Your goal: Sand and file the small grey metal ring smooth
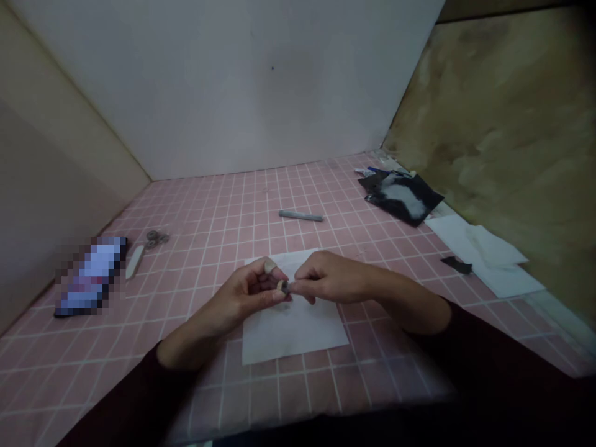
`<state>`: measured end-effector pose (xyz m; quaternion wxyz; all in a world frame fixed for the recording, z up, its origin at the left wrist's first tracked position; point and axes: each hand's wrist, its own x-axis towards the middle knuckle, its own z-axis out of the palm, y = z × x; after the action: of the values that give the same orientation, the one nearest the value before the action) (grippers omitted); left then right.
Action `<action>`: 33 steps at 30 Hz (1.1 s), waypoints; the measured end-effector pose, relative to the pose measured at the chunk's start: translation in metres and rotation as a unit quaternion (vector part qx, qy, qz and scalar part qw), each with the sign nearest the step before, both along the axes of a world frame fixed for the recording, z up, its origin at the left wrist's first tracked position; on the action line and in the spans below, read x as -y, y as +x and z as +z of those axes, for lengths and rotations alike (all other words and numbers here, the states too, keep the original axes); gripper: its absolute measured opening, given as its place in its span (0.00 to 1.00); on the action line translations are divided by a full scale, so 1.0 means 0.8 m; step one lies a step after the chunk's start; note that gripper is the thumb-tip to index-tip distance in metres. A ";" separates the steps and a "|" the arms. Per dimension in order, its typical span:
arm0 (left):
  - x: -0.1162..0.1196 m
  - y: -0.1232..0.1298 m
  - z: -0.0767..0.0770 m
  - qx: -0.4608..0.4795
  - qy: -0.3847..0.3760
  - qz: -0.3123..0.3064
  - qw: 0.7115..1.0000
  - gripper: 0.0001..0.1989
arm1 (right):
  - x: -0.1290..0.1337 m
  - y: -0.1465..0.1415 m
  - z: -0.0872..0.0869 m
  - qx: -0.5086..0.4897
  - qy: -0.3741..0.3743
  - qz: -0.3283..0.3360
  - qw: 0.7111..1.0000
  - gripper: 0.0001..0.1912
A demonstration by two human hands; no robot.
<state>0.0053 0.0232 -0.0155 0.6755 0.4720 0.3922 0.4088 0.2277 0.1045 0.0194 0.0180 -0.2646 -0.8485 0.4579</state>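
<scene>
My left hand (pixel 254 287) pinches a small round piece (pixel 282 287), yellowish with a dark grey part, between thumb and fingers. It is too small to tell its exact kind. A pale band, like tape, wraps one finger of this hand. From the right, my right hand (pixel 328 277) has its fingers curled and its fingertips pressed against the dark side of the piece. Whatever may lie between these fingertips is hidden. Both hands are above a white sheet of paper (pixel 298 338) on the pink checked tabletop (pixel 209 236).
Beyond the paper lies a grey rod (pixel 300 216). At left are a blurred-out phone (pixel 93 276), a white flat stick (pixel 135 262) and small grey rings (pixel 156 237). Dark sheets (pixel 403 195) with white dust, a black scrap (pixel 456 265) and white papers (pixel 484 254) lie at right. Walls surround the table.
</scene>
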 end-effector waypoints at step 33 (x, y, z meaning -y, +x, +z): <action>0.002 0.005 0.002 -0.038 0.098 0.064 0.992 0.10 | 0.003 -0.001 0.001 -0.010 0.021 -0.020 1.000 0.20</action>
<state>0.0095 0.0218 -0.0139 0.5827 0.5249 0.4051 0.4698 0.2267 0.1024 0.0199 0.0414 -0.2759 -0.8524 0.4422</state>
